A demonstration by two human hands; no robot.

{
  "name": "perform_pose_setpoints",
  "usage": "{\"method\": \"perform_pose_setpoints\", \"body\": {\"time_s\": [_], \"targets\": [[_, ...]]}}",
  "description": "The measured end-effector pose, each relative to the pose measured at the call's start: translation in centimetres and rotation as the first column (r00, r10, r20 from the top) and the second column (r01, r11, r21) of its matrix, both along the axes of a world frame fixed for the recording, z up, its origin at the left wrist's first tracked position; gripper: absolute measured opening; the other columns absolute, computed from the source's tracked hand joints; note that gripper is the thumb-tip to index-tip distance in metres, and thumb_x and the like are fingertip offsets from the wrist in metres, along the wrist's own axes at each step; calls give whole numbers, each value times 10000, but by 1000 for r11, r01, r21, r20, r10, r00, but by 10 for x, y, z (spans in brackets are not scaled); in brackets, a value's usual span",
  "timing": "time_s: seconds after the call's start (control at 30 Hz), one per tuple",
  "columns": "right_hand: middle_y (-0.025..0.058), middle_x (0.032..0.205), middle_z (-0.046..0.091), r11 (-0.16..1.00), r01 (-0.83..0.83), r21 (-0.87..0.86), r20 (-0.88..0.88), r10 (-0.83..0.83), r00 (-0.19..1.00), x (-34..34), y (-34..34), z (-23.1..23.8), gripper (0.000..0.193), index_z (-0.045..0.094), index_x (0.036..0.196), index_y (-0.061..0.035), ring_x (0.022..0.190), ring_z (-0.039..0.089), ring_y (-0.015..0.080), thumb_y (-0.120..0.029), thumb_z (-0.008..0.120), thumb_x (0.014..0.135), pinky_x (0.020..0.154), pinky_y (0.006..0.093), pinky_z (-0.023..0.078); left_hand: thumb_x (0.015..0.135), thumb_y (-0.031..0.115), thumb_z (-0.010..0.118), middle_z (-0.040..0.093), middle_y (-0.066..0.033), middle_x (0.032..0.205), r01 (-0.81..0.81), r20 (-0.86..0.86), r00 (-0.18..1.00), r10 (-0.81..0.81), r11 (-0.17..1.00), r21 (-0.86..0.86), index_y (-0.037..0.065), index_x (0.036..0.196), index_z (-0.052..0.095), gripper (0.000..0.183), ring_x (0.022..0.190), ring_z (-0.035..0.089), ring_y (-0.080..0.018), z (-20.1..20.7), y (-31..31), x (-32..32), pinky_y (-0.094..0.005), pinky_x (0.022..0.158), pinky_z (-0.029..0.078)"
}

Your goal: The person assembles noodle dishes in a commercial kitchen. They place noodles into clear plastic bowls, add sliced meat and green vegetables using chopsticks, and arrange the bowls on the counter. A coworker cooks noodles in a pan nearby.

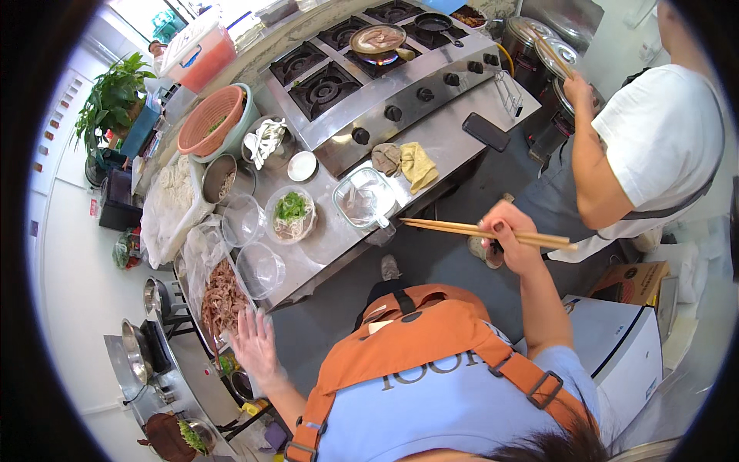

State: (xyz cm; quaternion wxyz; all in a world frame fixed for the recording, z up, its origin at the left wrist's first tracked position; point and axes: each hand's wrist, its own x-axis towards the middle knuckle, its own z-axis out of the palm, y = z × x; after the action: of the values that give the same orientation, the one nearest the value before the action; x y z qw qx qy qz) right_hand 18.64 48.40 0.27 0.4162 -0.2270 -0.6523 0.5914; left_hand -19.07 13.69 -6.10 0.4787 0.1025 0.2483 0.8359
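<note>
My right hand point(509, 235) is closed around a pair of long wooden chopsticks point(446, 225), held level over the floor gap beside the steel counter point(327, 248). My left hand point(254, 343) holds nothing. Its fingers are stretched apart, close to a tray of shredded brown meat point(223, 299). Beyond that hand stand two clear plastic bowls point(260, 271), with nothing in them. A third clear bowl point(291, 215) contains pale noodles topped with chopped greens. To its right sits a square clear container point(363, 199).
A gas stove point(362, 108) bears a pan of meat point(377, 38) over a lit flame. Folded cloths point(418, 167) and a phone point(486, 132) lie along the counter edge. At right a co-worker point(654, 146) holds chopsticks over tall pots. A white cabinet point(616, 362) stands near my right side.
</note>
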Motion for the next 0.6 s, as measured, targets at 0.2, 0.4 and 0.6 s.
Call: {"method": "perform_pose_setpoints", "body": {"time_s": [0.2,0.4,0.6], "targets": [[56,636,514,698,-354,623,16,441,897,-54,-4,124,107,609,813,-27,452,443,142,-88,543,754,422,240,360,937,397,328,361,-177,1355,-173,-32,984,174,985,16,14,1305,365,532,1253,352,-331,-7,-48,-3,-501,1008,312],[15,622,502,407,-440,800,-51,777,627,-104,-47,195,106,586,839,-105,430,407,115,-100,489,796,375,224,319,944,378,329,409,-226,1299,-151,-33,987,156,982,116,-15,1293,364,527,1222,385,-357,8,-36,-9,-529,993,326],[25,617,480,222,-563,796,130,846,517,-146,-78,218,61,585,794,-79,444,424,140,-130,558,775,393,240,328,953,358,311,407,-254,1287,-90,35,996,85,980,176,-30,1291,357,516,1228,375,-364,8,-43,-50,-511,1005,319]]}}
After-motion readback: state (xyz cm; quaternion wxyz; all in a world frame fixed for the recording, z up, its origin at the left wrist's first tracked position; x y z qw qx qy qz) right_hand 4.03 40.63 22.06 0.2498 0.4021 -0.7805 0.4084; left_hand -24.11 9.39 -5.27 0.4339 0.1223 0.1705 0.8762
